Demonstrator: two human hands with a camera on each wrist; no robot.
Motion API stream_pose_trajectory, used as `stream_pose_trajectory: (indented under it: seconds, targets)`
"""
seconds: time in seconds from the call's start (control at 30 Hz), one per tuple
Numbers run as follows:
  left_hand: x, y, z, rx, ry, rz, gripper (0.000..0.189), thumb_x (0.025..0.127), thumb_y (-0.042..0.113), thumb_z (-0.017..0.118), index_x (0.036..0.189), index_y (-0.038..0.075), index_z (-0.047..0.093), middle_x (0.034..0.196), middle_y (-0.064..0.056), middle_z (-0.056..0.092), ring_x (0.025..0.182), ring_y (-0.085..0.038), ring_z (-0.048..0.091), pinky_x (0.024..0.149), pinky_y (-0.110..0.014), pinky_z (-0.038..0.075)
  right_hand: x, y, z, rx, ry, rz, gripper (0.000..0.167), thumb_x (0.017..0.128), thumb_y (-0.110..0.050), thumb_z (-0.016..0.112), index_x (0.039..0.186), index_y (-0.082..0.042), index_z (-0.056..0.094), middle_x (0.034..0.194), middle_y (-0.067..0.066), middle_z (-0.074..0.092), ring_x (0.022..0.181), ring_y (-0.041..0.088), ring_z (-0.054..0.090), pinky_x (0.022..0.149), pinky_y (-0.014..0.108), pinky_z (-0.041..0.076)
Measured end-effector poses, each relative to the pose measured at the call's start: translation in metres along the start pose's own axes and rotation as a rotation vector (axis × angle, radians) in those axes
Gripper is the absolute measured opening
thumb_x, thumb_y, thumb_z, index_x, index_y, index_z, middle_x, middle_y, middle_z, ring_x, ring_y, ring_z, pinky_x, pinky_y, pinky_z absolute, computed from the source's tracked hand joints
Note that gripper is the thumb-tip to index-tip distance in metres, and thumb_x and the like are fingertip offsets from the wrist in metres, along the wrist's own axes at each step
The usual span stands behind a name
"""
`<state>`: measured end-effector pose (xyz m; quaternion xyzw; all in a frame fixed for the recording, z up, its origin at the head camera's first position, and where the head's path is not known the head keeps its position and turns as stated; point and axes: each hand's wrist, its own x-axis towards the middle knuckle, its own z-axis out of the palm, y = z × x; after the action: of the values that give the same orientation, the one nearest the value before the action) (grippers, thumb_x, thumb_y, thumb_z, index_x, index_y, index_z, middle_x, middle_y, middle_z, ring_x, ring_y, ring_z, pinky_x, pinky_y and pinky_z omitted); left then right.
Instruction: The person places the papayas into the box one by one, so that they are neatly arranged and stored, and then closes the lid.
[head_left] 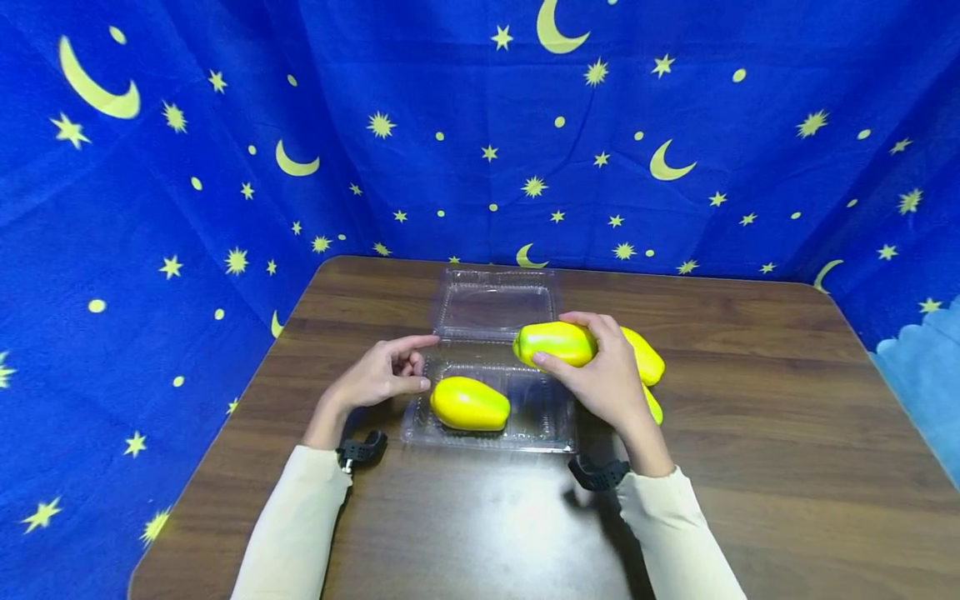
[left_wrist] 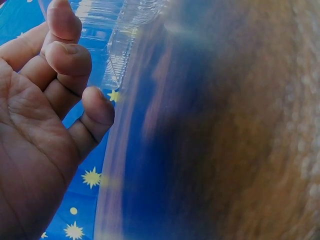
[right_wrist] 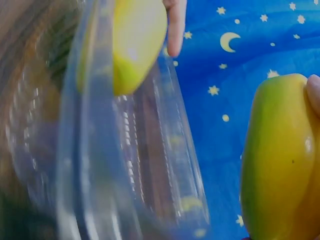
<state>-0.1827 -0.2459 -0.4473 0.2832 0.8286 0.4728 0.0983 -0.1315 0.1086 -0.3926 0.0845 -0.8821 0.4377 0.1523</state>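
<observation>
My right hand [head_left: 611, 375] grips a yellow papaya [head_left: 557, 343] with a greenish end, thumb in front and fingers behind, above the right part of a clear plastic clamshell box [head_left: 536, 417]. In the right wrist view the held papaya [right_wrist: 280, 160] fills the right side. A second papaya [head_left: 470, 404] lies in the left half of the box's base. At the box's left side is my left hand [head_left: 382, 373], its index finger reaching toward the hinge and its thumb close to the second papaya. Its other fingers [left_wrist: 97, 107] bend loosely, with nothing in them.
The box's lid [head_left: 495, 308] lies folded back toward the far edge of the wooden table [head_left: 750, 400]. Two more papayas [head_left: 642, 357] sit right of the box, partly hidden by my right hand. A blue curtain [head_left: 465, 100] hangs behind.
</observation>
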Motion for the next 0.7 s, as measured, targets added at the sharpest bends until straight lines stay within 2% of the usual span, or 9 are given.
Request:
stream_pose_trajectory:
  seconds: [0.2,0.33,0.53,0.7]
  targets:
    - [0.003,0.003,-0.002,0.007,0.007,0.028,0.065,0.086,0.012,0.078,0.145,0.004,0.05,0.084,-0.005,0.062,0.07,-0.016,0.05,0.063,-0.023,0.042,0.002,-0.01,0.018,-0.012,0.003,0.031,0.065,0.073,-0.045,0.088,0.126,-0.016,0.064,0.128,0.01,0.059,0.107,0.027,0.056,0.08,0.038,0.043]
    - [0.001,0.003,-0.002,0.014,0.005,0.018,0.065,0.087,0.015,0.078,0.145,0.006,0.05,0.084,-0.005,0.061,0.071,-0.017,0.05,0.064,-0.024,0.042,-0.002,-0.015,0.03,-0.011,0.005,0.083,0.066,0.075,-0.049,0.085,0.128,-0.016,0.062,0.129,0.011,0.059,0.111,0.027,0.056,0.083,0.038,0.044]
    - [-0.004,0.003,0.001,0.014,-0.006,-0.003,0.065,0.087,0.014,0.078,0.145,0.008,0.051,0.083,-0.005,0.061,0.071,-0.017,0.051,0.064,-0.024,0.042,-0.01,-0.027,0.048,-0.016,0.003,0.138,0.068,0.075,-0.052,0.084,0.128,-0.015,0.063,0.127,0.01,0.059,0.109,0.028,0.057,0.084,0.04,0.044]
    - [-0.002,0.003,0.001,0.025,-0.001,0.003,0.064,0.087,0.015,0.078,0.145,0.009,0.051,0.083,-0.003,0.062,0.069,-0.016,0.051,0.063,-0.024,0.041,-0.008,-0.039,0.062,-0.074,0.028,0.153,0.068,0.074,-0.056,0.083,0.128,-0.02,0.063,0.128,0.008,0.058,0.106,0.029,0.059,0.081,0.04,0.044]
